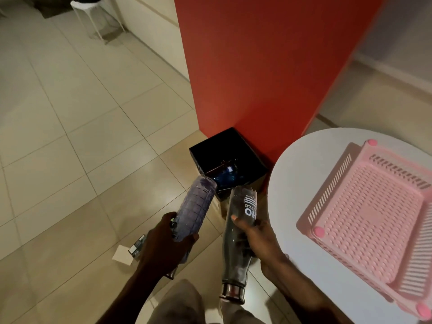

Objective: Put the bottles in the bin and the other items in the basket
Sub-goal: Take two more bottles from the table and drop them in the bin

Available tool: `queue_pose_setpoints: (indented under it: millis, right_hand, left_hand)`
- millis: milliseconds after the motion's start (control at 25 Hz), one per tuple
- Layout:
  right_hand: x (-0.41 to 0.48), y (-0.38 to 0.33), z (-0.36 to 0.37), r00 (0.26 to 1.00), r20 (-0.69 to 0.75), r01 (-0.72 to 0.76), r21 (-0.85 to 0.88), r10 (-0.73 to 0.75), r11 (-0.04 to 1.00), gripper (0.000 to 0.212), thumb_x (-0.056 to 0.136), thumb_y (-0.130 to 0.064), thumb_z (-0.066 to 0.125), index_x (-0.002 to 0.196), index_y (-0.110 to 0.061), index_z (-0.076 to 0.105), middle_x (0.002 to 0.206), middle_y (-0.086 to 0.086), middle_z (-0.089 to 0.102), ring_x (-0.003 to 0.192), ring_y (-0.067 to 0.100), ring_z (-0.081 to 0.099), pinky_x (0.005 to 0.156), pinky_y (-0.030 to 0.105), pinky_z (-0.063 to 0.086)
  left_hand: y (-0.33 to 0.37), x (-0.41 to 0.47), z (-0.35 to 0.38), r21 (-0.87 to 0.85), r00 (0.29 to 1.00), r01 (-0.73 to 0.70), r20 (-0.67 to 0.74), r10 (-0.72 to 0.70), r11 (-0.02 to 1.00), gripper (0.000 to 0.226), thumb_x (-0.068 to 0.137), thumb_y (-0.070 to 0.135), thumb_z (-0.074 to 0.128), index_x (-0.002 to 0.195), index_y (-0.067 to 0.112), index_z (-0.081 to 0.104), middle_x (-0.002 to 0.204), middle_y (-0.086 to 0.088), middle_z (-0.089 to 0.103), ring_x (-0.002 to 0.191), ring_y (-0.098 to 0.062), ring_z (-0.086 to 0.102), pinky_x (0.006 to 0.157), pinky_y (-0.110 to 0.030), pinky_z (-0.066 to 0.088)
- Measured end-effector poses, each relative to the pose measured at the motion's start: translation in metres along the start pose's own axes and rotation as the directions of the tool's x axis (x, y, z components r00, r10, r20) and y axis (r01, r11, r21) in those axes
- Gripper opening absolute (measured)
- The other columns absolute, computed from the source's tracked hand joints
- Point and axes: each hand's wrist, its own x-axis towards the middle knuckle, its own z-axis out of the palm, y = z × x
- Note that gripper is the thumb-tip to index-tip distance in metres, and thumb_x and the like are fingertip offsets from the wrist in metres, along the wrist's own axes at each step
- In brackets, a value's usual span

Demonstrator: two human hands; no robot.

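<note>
My left hand (161,249) grips a clear ribbed plastic bottle (195,206), its base pointing toward the black bin (247,148). My right hand (259,237) holds a dark grey bottle (238,235) with white lettering, cap end down toward me. Both bottles hover just short of the bin, which stands on the floor against the red wall and has a blue bottle (225,177) lying inside. A pink perforated basket (374,218) rests on the white round table (294,164) to the right, with nothing visible in it.
A small dark box (138,246) and a white card (122,254) lie on the tiled floor left of my left wrist. A red wall panel (257,66) rises behind the bin. A white stool (93,17) stands far back left.
</note>
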Motion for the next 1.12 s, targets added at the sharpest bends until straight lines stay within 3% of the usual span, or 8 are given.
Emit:
queue_pose_setpoints:
  millis: [160,360,600,800,920,1000,1120]
  right_hand:
    - [0.041,-0.021,-0.003,1.000,0.003,-0.014,0.093,0.014,0.996,0.043,0.087,-0.041,0.080,0.120,-0.021,0.062,0.102,0.011,0.079,0.089,0.033,0.078,0.084,0.054,0.064]
    - [0.093,-0.040,0.014,0.987,-0.039,-0.147,0.149,0.154,0.978,0.039,0.086,-0.038,0.081,0.108,-0.009,0.067,0.095,0.023,0.077,0.082,0.036,0.077,0.082,0.056,0.062]
    - [0.172,-0.054,0.045,0.924,-0.131,-0.317,0.261,0.359,0.912,0.047,0.085,-0.039,0.082,0.115,-0.006,0.065,0.101,0.024,0.077,0.097,0.044,0.076,0.090,0.061,0.060]
    - [0.243,-0.063,0.065,0.899,-0.162,-0.354,0.277,0.407,0.893,0.058,0.079,-0.053,0.084,0.111,-0.007,0.069,0.098,0.025,0.078,0.095,0.043,0.077,0.087,0.057,0.062]
    - [0.294,-0.064,0.073,0.870,-0.191,-0.378,0.335,0.455,0.863,0.061,0.076,-0.057,0.085,0.107,-0.007,0.071,0.099,0.026,0.077,0.093,0.039,0.077,0.080,0.051,0.064]
    - [0.327,-0.056,0.078,0.856,-0.200,-0.388,0.359,0.476,0.849,0.063,0.076,-0.056,0.085,0.113,-0.008,0.069,0.103,0.022,0.077,0.094,0.036,0.076,0.081,0.051,0.065]
    - [0.364,-0.056,0.078,0.856,-0.204,-0.367,0.405,0.475,0.837,0.068,0.081,-0.050,0.084,0.128,-0.005,0.064,0.119,0.021,0.073,0.108,0.041,0.072,0.095,0.061,0.058]
  left_hand:
    - [0.015,0.056,0.007,0.082,1.000,-0.003,0.019,0.002,0.997,0.084,0.078,0.046,0.089,0.147,0.013,0.053,0.128,-0.011,0.066,0.106,-0.026,0.067,0.088,-0.039,0.058]
    - [0.019,0.139,0.019,0.135,0.986,-0.018,0.164,-0.004,0.991,0.082,0.078,0.050,0.087,0.145,0.016,0.055,0.128,-0.007,0.064,0.104,-0.020,0.061,0.085,-0.033,0.053]
    - [0.017,0.259,0.037,0.190,0.938,-0.039,0.345,-0.029,0.981,0.081,0.077,0.050,0.087,0.144,0.016,0.055,0.126,-0.007,0.066,0.108,-0.022,0.065,0.084,-0.033,0.053]
    - [0.026,0.357,0.054,0.241,0.913,-0.112,0.407,0.004,0.964,0.076,0.077,0.047,0.088,0.138,0.015,0.058,0.121,-0.008,0.068,0.100,-0.021,0.065,0.070,-0.026,0.042]
    - [0.033,0.412,0.072,0.247,0.910,-0.150,0.412,0.037,0.957,0.061,0.078,0.047,0.087,0.127,0.017,0.066,0.089,0.008,0.065,0.068,-0.001,0.055,0.052,-0.018,0.035]
    - [0.033,0.442,0.086,0.263,0.920,-0.142,0.391,0.030,0.954,0.056,0.079,0.050,0.084,0.121,0.019,0.067,0.081,0.013,0.062,0.065,-0.002,0.056,0.052,-0.021,0.041]
    - [0.041,0.474,0.102,0.236,0.916,-0.112,0.401,0.009,0.965,0.060,0.073,0.050,0.088,0.120,0.019,0.066,0.101,0.000,0.073,0.087,-0.019,0.070,0.073,-0.036,0.060]
